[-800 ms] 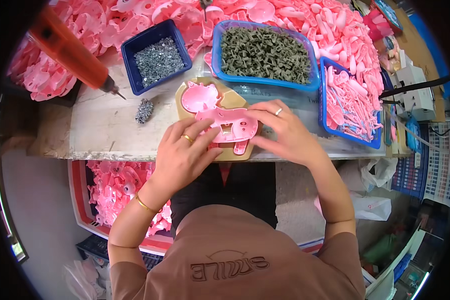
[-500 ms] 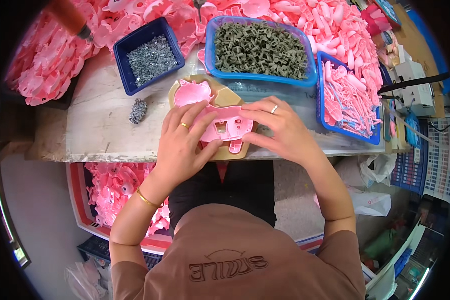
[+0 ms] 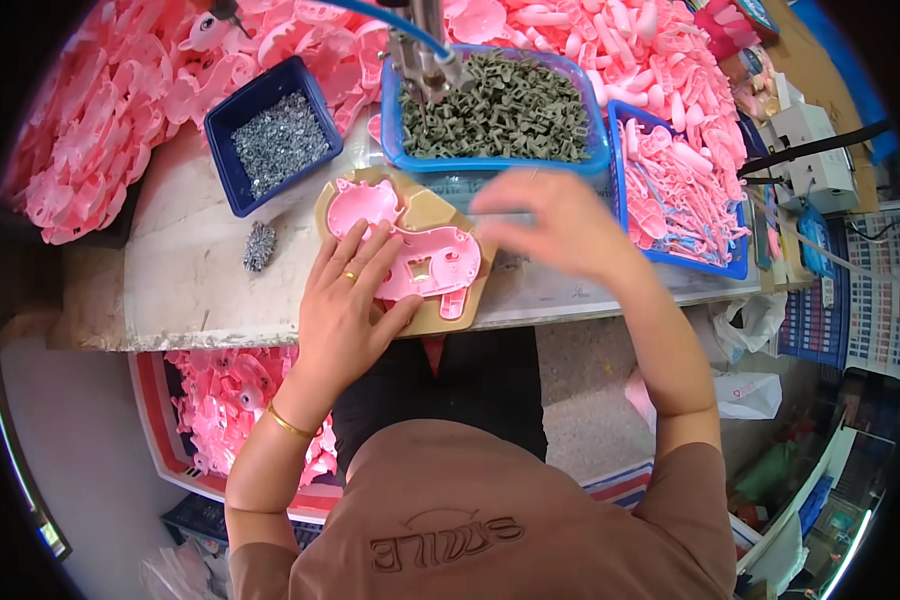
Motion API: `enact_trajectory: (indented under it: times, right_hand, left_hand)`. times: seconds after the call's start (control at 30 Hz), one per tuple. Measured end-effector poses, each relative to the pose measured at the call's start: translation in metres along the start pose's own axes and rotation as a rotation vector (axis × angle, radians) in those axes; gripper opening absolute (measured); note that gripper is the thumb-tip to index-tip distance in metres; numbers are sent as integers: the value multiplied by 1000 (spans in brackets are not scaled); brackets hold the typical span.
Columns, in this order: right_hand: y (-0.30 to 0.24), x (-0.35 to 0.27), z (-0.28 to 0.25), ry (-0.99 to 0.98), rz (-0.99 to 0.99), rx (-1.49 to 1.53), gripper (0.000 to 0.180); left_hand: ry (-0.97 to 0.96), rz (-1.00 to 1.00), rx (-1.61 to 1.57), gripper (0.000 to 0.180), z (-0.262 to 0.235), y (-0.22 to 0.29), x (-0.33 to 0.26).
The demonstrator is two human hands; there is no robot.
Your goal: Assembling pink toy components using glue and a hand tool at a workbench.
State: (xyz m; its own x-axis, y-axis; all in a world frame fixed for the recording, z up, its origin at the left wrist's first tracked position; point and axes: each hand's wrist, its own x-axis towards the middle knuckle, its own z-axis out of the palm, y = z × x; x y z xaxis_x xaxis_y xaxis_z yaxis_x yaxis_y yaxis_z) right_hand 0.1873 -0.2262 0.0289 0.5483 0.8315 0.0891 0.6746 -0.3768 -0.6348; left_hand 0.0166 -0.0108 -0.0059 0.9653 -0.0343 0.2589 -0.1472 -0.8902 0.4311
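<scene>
A pink plastic animal-shaped toy shell point(image 3: 458, 258), hollow side up, sits in a tan shaped jig point(image 3: 440, 190) near the table's front edge. My left hand point(image 3: 345, 295) rests on its left part with fingers stretched out, covering some of it. Just right of the jig my right hand point(image 3: 560, 222) is raised and blurred by motion. Its fingers look apart, and I see nothing in them. Beyond the jig is a blue tub point(image 3: 490, 165) of small grey-green plastic parts point(image 3: 510, 110). A metal powered screwdriver point(image 3: 430, 65) hangs over that tub's left end.
A dark blue tray point(image 3: 232, 185) holds small screws, with a clump of screws point(image 3: 260, 246) in front. Pink parts pile up at the back point(image 3: 90, 140). At right stands a blue basket point(image 3: 737, 262) of thin pink and blue pieces. A crate point(image 3: 155, 420) of pink shells is below the table.
My right hand has lifted off the shell and moved up and right. The left hand stays on the shell. The view has shifted slightly, and the hanging screwdriver shows more fully over the tub.
</scene>
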Motion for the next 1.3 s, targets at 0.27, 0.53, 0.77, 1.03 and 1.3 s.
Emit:
enact_trajectory:
  times: [0.27, 0.53, 0.77, 1.03, 1.3]
  right_hand:
    - [67, 61, -20, 400, 27, -528, 26]
    - [94, 58, -40, 361, 121, 152, 19]
    - [92, 52, -48, 252, 218, 383, 24]
    - [53, 35, -37, 322, 183, 649, 26]
    - [-18, 8, 39, 409, -66, 872, 16]
  left_hand:
    - [-29, 27, 62, 53, 0, 3, 2]
    - [-47, 54, 62, 52, -7, 1, 4]
    - [-86, 98, 101, 52, -16, -1, 8]
    - [-5, 78, -26, 48, -22, 11, 23]
    - [203, -314, -1154, 26, 12, 35, 54]
